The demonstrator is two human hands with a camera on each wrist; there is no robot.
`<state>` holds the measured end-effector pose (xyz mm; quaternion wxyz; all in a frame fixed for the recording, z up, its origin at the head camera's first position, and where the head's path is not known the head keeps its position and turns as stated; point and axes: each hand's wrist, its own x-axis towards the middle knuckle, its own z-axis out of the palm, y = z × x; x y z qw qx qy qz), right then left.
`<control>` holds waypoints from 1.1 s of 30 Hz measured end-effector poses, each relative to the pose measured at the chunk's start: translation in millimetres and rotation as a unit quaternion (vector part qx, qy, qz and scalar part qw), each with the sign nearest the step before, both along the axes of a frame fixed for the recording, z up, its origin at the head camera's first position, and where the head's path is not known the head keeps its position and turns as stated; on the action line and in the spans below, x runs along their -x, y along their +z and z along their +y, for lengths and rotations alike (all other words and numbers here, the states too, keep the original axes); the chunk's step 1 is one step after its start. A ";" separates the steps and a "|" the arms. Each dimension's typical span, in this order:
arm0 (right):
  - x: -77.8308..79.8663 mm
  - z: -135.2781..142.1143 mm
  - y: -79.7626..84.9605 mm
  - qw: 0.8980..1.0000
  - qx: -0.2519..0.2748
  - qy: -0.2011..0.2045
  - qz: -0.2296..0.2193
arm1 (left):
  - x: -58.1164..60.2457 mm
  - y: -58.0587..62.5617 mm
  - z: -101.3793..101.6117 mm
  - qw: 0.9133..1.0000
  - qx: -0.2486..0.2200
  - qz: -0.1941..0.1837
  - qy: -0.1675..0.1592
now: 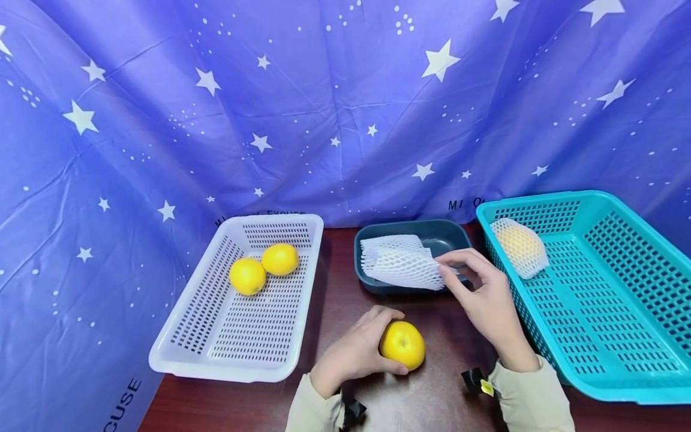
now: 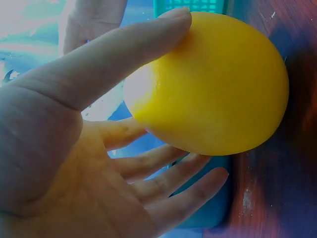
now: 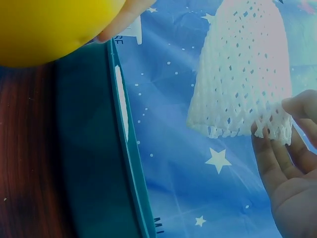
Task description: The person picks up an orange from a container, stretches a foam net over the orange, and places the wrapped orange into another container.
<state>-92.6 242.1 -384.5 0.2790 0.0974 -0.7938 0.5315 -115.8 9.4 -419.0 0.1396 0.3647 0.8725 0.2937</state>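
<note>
Around a round yellow orange (image 1: 403, 346) curve the thumb and fingers of my left hand (image 1: 360, 345), low over the table. In the left wrist view the thumb lies along one side of the orange (image 2: 218, 84), with the fingers behind it. My right hand (image 1: 486, 294) pinches the edge of a white foam net sleeve (image 1: 407, 270) between thumb and fingertips. The right wrist view shows this sleeve (image 3: 242, 74) raised, its open end by the fingers. Behind it in the head view, another foam net (image 1: 391, 241) lies in the dark tray (image 1: 450, 231).
At the left, a white perforated basket (image 1: 259, 354) holds two oranges (image 1: 248, 276). A teal basket (image 1: 583, 354) at the right contains a fruit in a foam net (image 1: 520, 247). A star-patterned blue cloth (image 1: 345, 120) hangs behind the brown table (image 1: 335, 300).
</note>
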 end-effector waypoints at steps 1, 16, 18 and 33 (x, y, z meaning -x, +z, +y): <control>-0.4 -0.3 0.3 1.000 -0.002 0.001 0.000 | -0.1 -0.3 0.3 1.000 0.002 0.003 -0.004; -3.5 -6.2 6.4 1.000 -0.003 0.021 0.015 | 1.7 6.1 -3.5 0.999 -0.037 0.001 0.001; -5.4 -8.6 9.1 0.999 0.007 0.034 0.023 | 2.7 9.3 -5.0 0.998 -0.068 0.007 -0.001; -9.9 -25.4 8.0 0.962 0.144 0.225 -0.061 | 7.1 19.6 -8.3 0.920 -0.348 -0.166 0.071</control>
